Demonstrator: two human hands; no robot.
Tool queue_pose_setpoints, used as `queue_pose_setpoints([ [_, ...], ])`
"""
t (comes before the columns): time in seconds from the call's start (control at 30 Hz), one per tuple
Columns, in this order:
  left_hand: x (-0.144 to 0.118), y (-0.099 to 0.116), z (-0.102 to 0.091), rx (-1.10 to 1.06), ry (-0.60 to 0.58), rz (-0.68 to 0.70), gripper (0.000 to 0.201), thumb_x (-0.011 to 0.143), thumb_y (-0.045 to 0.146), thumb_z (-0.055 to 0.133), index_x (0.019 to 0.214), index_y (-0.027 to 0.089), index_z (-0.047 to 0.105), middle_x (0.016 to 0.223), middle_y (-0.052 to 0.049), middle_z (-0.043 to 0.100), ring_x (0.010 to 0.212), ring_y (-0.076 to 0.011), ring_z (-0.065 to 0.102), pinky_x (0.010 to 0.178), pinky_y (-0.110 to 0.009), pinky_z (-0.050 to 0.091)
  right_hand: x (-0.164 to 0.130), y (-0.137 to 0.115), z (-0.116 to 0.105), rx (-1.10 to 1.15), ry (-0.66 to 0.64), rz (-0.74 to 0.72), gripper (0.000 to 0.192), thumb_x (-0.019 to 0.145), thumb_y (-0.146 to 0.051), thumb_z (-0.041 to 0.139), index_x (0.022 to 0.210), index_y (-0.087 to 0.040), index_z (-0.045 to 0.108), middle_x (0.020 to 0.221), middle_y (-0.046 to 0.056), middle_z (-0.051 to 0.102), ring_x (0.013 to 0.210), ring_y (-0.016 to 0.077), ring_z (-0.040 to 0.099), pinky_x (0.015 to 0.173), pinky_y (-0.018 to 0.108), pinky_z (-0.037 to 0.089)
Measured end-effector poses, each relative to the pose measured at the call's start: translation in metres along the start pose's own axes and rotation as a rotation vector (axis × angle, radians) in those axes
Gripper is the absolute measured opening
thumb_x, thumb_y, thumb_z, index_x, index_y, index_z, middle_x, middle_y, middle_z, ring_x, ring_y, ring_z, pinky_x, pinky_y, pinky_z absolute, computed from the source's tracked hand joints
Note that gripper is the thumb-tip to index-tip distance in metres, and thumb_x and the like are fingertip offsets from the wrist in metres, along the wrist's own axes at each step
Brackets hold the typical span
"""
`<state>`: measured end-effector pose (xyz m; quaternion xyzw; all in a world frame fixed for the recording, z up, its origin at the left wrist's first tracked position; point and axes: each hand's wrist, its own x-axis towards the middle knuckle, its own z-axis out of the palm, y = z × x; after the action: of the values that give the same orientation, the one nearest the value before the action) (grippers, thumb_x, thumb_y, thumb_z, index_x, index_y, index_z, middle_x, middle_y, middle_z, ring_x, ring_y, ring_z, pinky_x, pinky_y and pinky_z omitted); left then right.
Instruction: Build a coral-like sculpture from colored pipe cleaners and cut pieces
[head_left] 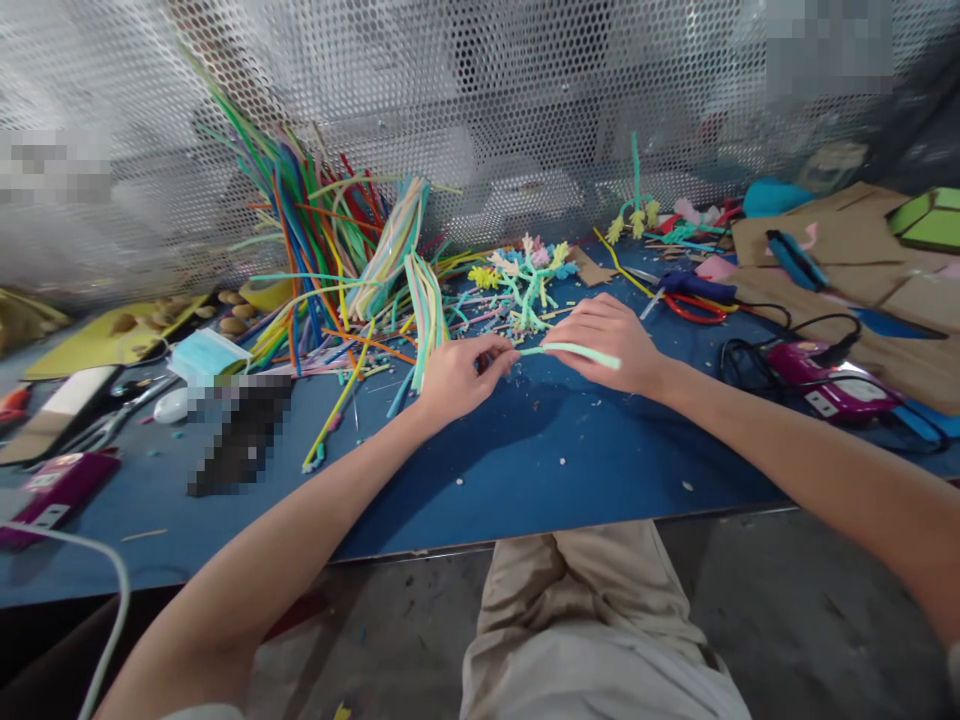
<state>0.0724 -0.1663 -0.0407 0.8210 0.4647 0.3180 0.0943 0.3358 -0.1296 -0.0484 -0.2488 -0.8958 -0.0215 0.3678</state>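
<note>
Left hand (461, 378) and right hand (616, 335), grips closed, pinch 1 green strip (592, 352); twisting too hard could, I think, snap it.

Cool, whitish light of middling strength seems to fall from overhead, paling the perforated metal panel (517, 80), while the floor (795, 610) below the tabletop (630, 455) and the upper right corner are dim. Soft-edged shadow lies on the blue surface beneath the left hand (459, 382) and right hand (611, 338), with a small glare on the purple device (806, 365) at right. Wide-angle distortion stretches the outer edges, fine detail looks smeared, and blocky pixelation covers three patches.
</note>
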Motion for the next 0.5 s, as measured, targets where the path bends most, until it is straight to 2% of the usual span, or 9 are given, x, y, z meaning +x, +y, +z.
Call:
queue_pose_setpoints([
  [0.17, 0.0007, -0.0015, 0.0007, -0.019, -0.02, -0.008, 0.026, 0.102, 0.041, 0.06, 0.097, 0.021, 0.075, 0.076, 0.001, 0.076, 0.066, -0.0127, 0.064, 0.063, -0.026, 0.044, 0.0005, -0.0035, -0.0001, 0.078, -0.046, 0.003, 0.025, 0.106, -0.036, 0.056, 0.107, -0.027, 0.08, 0.105, 0.005, 0.081, 0.098, 0.0229, 0.069, 0.092, 0.041, 0.048],
  [0.5, 0.0014, 0.0008, 0.0011, -0.026, -0.036, -0.018, 0.029, 0.102, 0.043, 0.058, 0.095, 0.021, 0.075, 0.075, 0.002, 0.076, 0.064, -0.0127, 0.063, 0.061, -0.026, 0.042, 0.0002, 0.0009, -0.0011, 0.004, -0.08, 0.0, 0.028, 0.106, -0.037, 0.055, 0.107, -0.025, 0.08, 0.107, 0.007, 0.081, 0.1, 0.0241, 0.072, 0.092, 0.041, 0.05],
])
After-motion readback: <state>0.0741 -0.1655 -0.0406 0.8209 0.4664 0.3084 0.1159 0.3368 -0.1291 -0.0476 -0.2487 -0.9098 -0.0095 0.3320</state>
